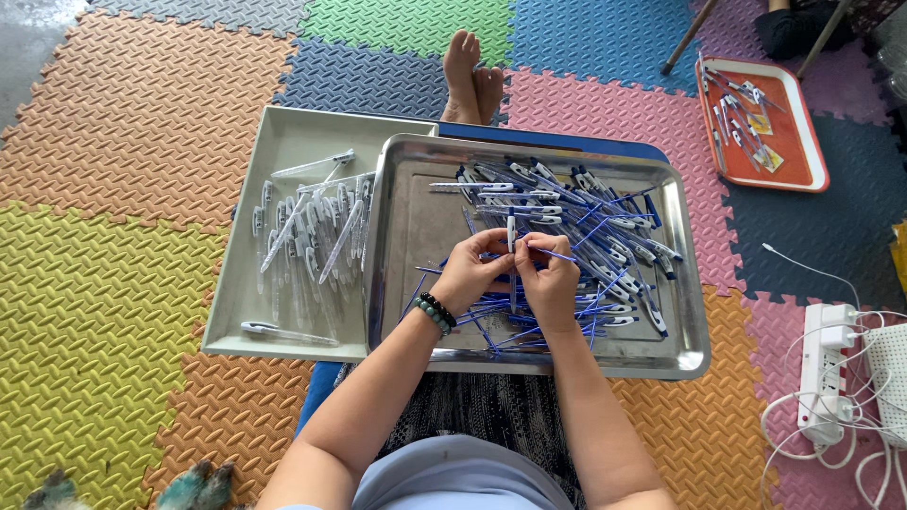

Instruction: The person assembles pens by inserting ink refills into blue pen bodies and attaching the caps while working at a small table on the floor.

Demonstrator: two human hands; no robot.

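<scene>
I am looking straight down at my own two forearms, which come up from the bottom centre of the frame and meet in the middle. My left hand (470, 271), with a dark bead bracelet (436, 312) at the wrist, is curled with its fingers closed around a pen barrel (511, 233), which stands upright between both hands. My right hand (551, 280) is curled too, thumb and fingers pinched on a thin blue refill (557, 254) that pokes out to the right, just beside the barrel. The fingertips of both hands touch or nearly touch.

Both hands hover over a steel tray (416, 236) in the centre of the frame. Its right half holds a loose heap of blue and white pen parts (605, 241); blue refills lie scattered beneath my hands.

Touching the steel tray on the left is a grey tray (283, 132) holding clear pens (312, 236) in a rough pile.

At the top centre, my bare feet (472, 76) rest on the coloured foam mats (113, 189). In the upper right sits an orange tray (808, 142) with a few more pieces. At the right edge lies a white power strip (824, 373) with cables.
</scene>
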